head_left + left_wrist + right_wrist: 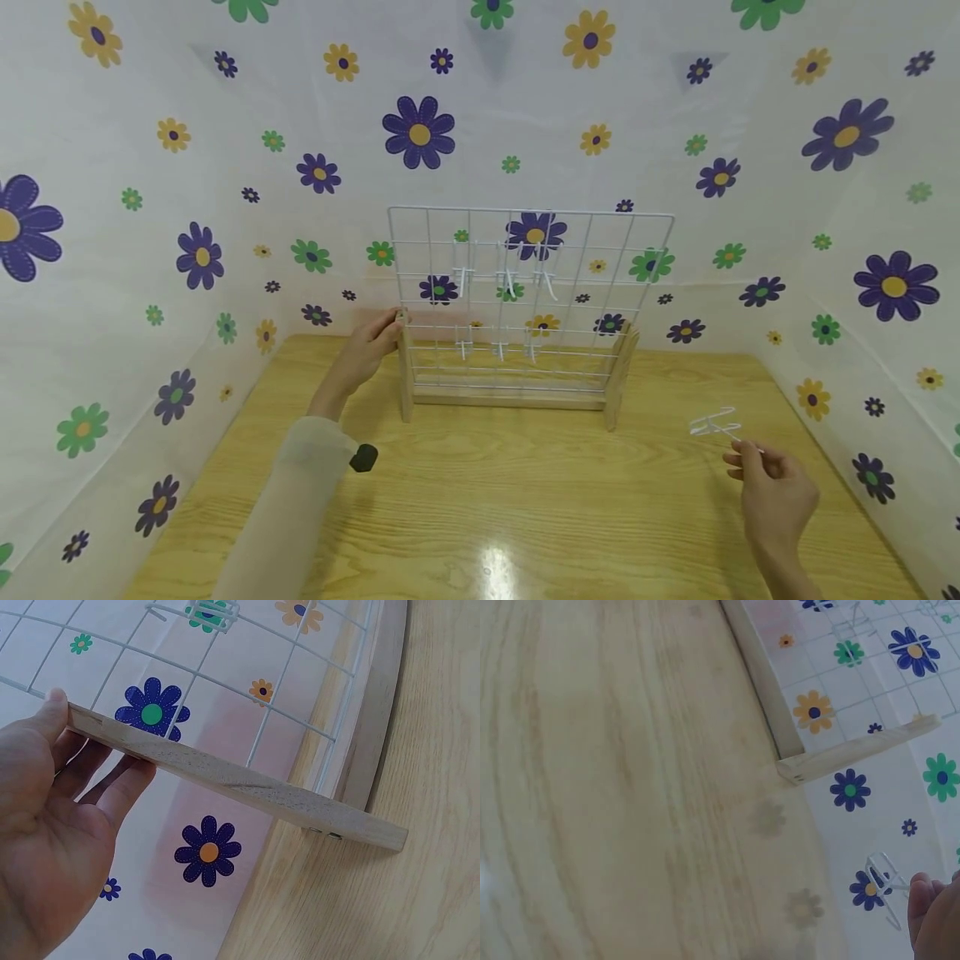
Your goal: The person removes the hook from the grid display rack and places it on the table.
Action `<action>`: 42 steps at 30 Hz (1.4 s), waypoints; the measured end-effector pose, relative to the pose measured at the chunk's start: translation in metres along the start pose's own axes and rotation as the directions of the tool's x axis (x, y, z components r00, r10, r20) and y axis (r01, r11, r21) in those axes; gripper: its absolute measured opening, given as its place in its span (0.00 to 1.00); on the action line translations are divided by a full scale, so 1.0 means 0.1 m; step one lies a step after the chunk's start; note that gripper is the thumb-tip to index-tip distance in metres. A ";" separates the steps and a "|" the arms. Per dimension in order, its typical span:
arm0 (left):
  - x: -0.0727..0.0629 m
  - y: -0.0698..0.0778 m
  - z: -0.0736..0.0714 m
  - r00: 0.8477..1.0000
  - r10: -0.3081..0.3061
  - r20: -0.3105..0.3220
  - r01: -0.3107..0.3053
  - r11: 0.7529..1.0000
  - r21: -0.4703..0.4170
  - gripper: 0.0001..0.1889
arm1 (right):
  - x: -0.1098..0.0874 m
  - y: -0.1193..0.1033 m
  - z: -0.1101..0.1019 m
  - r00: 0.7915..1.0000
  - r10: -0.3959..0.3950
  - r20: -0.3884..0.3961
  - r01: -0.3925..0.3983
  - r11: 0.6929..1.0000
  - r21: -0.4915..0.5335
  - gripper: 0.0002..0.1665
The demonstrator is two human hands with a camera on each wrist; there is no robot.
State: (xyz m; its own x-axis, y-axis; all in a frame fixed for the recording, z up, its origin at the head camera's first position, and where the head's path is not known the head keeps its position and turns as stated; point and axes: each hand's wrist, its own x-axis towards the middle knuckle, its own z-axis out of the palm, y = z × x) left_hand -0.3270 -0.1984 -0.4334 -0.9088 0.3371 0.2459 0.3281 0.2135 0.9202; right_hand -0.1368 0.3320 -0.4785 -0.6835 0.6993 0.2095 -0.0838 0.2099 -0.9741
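Observation:
A white wire grid panel point(525, 321) stands upright in a wooden base with two side posts. My left hand point(369, 346) grips the top of the left wooden post point(240, 780), thumb on one side and fingers on the other. At the right, my right hand point(776, 492) pinches the stem of a white wire hook point(714, 427), its wire frame pointing left above the table. In the right wrist view that hook point(885, 881) shows beside the fingertips. Several white hooks point(507, 279) hang on the grid in an upper and a lower row.
The wood-grain table point(450, 500) carries the stand near its back edge. Flower-printed white sheeting point(495, 100) rises behind and on both sides. The right wooden post point(621, 375) stands between the grid and my right hand. A black device point(363, 457) sits at the left wrist.

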 end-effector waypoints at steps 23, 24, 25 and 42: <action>0.00 -0.03 0.01 1.000 0.004 0.001 -0.004 1.000 -0.015 0.30 | -0.16 0.20 -0.04 0.981 0.181 0.068 -0.172 0.977 -0.125 0.14; 0.00 -0.03 0.01 1.000 0.002 -0.001 -0.002 1.000 -0.017 0.30 | -0.16 0.21 -0.04 0.980 0.185 0.068 -0.174 0.974 -0.143 0.15; 0.00 -0.03 0.00 1.000 0.001 -0.001 -0.001 1.000 -0.020 0.30 | -0.17 0.22 -0.04 0.980 0.189 0.068 -0.176 0.972 -0.156 0.15; -0.01 -0.02 0.00 1.000 -0.003 -0.006 0.003 1.000 -0.008 0.30 | -0.18 0.27 -0.03 0.979 0.185 0.081 -0.179 0.980 -0.083 0.07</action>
State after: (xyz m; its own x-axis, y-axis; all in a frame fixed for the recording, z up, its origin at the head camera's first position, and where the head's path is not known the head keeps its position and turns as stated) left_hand -0.3264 -0.1995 -0.4350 -0.9112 0.3312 0.2449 0.3234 0.2067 0.9234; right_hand -0.1244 0.3276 -0.5084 -0.7436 0.6684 0.0176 0.1005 0.1377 -0.9854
